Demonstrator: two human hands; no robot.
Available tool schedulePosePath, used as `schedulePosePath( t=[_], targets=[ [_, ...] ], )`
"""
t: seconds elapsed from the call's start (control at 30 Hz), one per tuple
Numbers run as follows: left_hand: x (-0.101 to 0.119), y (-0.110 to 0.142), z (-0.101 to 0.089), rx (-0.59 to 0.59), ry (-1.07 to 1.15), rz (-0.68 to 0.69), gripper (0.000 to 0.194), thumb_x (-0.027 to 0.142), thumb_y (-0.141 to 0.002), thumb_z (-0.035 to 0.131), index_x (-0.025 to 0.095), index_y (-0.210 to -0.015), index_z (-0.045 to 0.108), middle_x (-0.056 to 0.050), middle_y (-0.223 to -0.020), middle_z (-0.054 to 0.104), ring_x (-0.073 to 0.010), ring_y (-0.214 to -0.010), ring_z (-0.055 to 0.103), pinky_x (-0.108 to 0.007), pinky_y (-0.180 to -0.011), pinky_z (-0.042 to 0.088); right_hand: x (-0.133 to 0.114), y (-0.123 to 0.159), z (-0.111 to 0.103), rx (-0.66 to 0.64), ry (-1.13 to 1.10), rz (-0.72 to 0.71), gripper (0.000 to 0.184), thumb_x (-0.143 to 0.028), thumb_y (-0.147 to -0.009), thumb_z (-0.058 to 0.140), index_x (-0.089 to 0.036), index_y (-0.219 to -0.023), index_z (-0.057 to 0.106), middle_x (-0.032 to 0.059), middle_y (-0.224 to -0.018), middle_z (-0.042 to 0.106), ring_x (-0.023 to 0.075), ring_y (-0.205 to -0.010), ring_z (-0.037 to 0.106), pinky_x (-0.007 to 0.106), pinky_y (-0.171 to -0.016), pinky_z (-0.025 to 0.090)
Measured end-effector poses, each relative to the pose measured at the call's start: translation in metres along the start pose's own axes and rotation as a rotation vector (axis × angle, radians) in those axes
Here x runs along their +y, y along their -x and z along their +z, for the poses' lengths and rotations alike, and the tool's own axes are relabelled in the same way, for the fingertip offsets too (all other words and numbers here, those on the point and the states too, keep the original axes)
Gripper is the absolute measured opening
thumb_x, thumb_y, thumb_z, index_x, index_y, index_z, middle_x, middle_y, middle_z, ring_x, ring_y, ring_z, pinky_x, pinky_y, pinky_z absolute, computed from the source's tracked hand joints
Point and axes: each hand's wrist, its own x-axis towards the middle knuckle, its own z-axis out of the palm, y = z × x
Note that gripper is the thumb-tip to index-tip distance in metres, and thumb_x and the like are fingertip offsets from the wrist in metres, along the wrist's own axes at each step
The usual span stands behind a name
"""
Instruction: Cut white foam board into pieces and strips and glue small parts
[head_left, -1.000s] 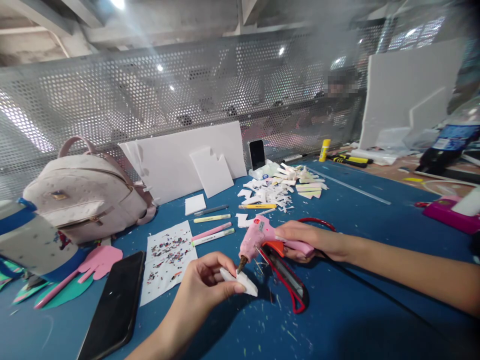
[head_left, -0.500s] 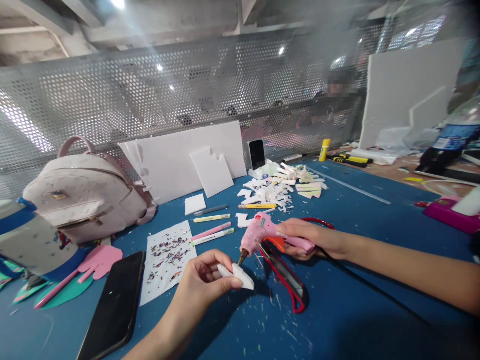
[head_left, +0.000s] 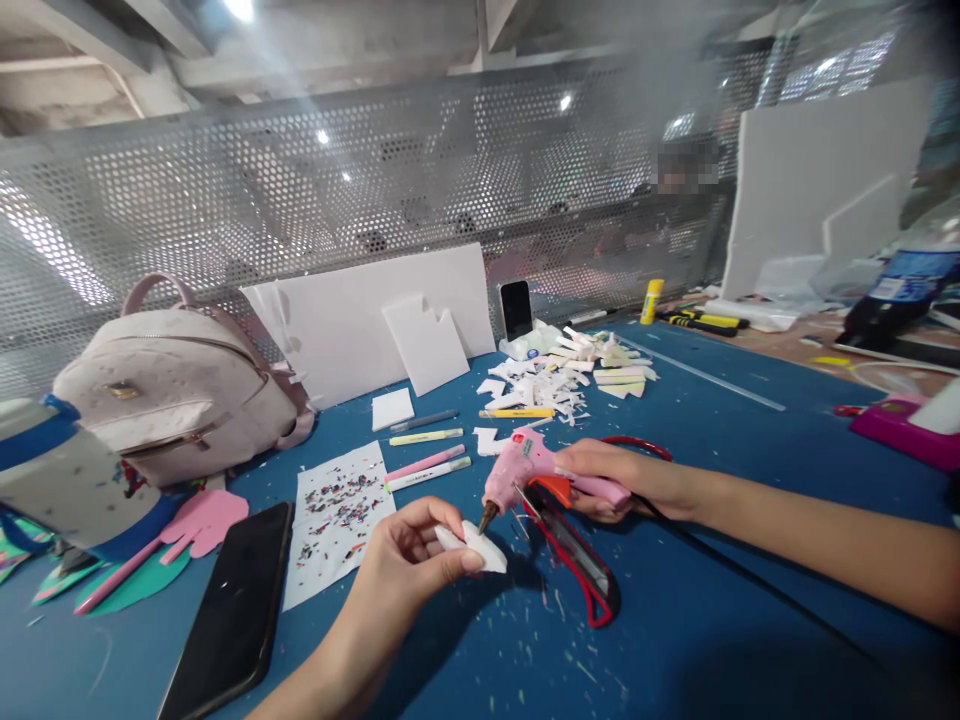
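Observation:
Between the thumb and fingers of my left hand [head_left: 409,560] is a small white foam piece [head_left: 487,553], held above the blue table. My right hand [head_left: 626,480] is wrapped round the handle of a pink hot glue gun [head_left: 517,465] with an orange trigger. The gun's metal nozzle points down and meets the edge of the foam piece, or is very close to it; I cannot tell whether it touches. Under the gun, partly hidden by it, lies a red-framed cutter-like tool [head_left: 577,560]. The gun's black cord trails away below my right forearm.
Markers [head_left: 427,460] and a paper sheet with coloured scraps [head_left: 341,500] lie beyond my left hand. A black phone [head_left: 232,610] is at the left, near a backpack [head_left: 180,380]. White foam scraps [head_left: 540,385] are heaped behind the gun. Foam boards [head_left: 360,320] lean at the back.
Very little differs. The foam piece in my left hand has tipped slightly upward, and the glue gun's nozzle stays at its edge. The whole view has shifted a few pixels.

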Motion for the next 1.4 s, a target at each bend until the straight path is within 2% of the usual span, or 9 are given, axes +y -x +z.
schedulePosePath(
  t=[0.27,0.67,1.4],
  targets=[
    [-0.0010,0.0001,-0.0003,0.004,0.008,0.001,0.028,0.022,-0.064,0.089,0.016,-0.075,0.064,0.001,-0.068,0.074,-0.0096,-0.063,0.069,-0.017,-0.065,0.050,-0.0011,-0.0003,0.0009,-0.006,-0.001,0.002,0.051,-0.058,-0.092,0.054,-0.015,-0.065,0.052,-0.0069,-0.044,0.039,0.0052,-0.035,0.027,0.018,-0.032,0.016],
    [-0.0006,0.0003,0.0010,0.025,0.018,0.009,0.028,0.023,-0.064,0.089,0.017,-0.075,0.065,0.001,-0.068,0.075,-0.0087,-0.064,0.069,-0.015,-0.064,0.049,-0.0009,-0.0003,-0.0004,-0.011,0.008,0.007,0.052,-0.058,-0.092,0.054,-0.016,-0.063,0.050,-0.0071,-0.045,0.039,0.0050,-0.037,0.027,0.018,-0.034,0.017],
    [-0.0024,-0.0007,-0.0008,0.016,0.040,0.021,0.027,0.020,-0.064,0.089,0.017,-0.076,0.066,0.003,-0.069,0.074,-0.0070,-0.064,0.069,-0.013,-0.065,0.049,0.0028,-0.0012,-0.0036,-0.016,-0.023,-0.002,0.045,-0.054,-0.093,0.055,-0.014,-0.073,0.056,-0.0062,-0.049,0.042,0.0046,-0.038,0.028,0.016,-0.033,0.019]
  ],
)
